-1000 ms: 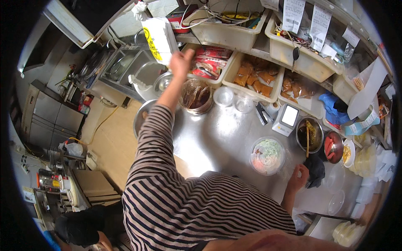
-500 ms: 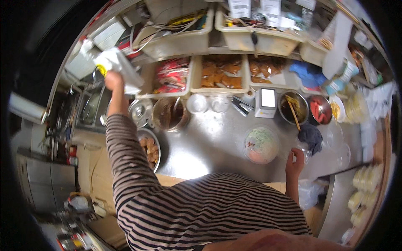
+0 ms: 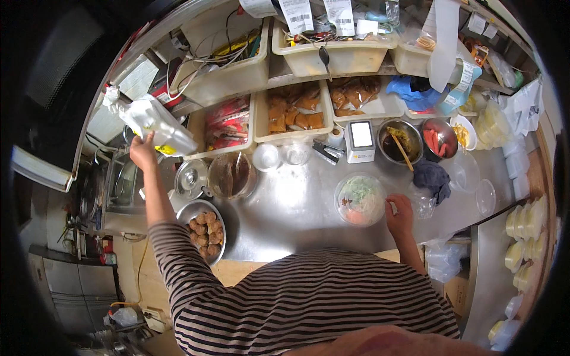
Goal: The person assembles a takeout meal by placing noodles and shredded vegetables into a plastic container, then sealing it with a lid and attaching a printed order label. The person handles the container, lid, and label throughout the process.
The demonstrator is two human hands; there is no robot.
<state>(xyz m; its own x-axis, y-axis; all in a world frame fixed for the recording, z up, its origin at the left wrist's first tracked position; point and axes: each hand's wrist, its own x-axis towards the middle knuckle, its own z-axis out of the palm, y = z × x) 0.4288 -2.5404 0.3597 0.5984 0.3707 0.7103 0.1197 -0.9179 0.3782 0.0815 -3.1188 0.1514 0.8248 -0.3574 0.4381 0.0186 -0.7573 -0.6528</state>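
My left hand (image 3: 143, 152) is stretched out to the far left, its fingers closed on the lower edge of a white plastic package (image 3: 161, 121) with yellow patches. My right hand (image 3: 400, 215) hovers beside a round clear bowl (image 3: 360, 200) holding pale green shreds and something pink-orange. Its fingers are curled together, and whatever may be between them is too small to make out. Just right of this hand lies crumpled clear plastic (image 3: 422, 203), with a dark cloth (image 3: 432, 180) behind it.
Browned balls fill a metal bowl (image 3: 218, 254) at the left table edge. A brown-smeared pot (image 3: 250, 188), clear cups (image 3: 267, 157), a stapler (image 3: 328, 152) and a small white device (image 3: 360, 155) stand behind. Farther right are two metal bowls of food (image 3: 415, 155). Bins of packets (image 3: 259, 135) line the back.
The view has shifted. My left hand has come slightly nearer together with the white package. My right hand has moved left and a little away from me, closer to the clear bowl.
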